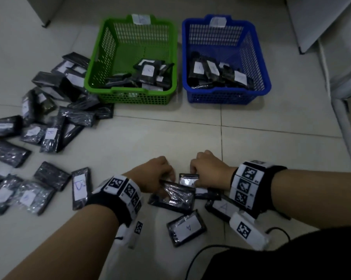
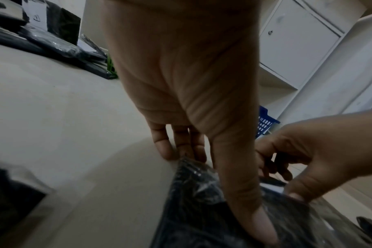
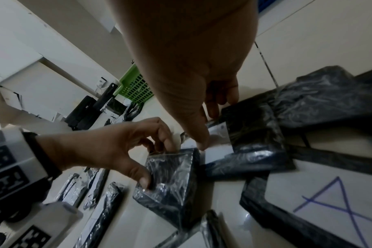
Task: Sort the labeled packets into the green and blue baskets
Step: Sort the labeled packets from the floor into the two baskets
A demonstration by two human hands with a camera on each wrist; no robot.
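Note:
The green basket (image 1: 93,57) and the blue basket (image 1: 259,63) stand side by side on the far floor, each holding several black wrapped packets. Near me, my left hand (image 1: 166,178) grips a black packet (image 1: 176,196) by its far edge, thumb on top (image 2: 255,218), fingers behind; its upper face shows no label. My right hand (image 1: 192,171) pinches a second packet (image 1: 188,179) just beyond it, with the thumb (image 3: 202,142) on its white label and the fingers (image 3: 221,99) over the far edge. The letter on that label is hidden.
Two packets marked A (image 1: 187,227) (image 1: 221,209) lie in front of me and one marked B (image 1: 80,186) lies to the left. A loose pile of packets (image 1: 55,122) spreads left of the green basket. White cabinets (image 1: 332,37) stand on the right. A black cable (image 1: 200,253) runs near my body.

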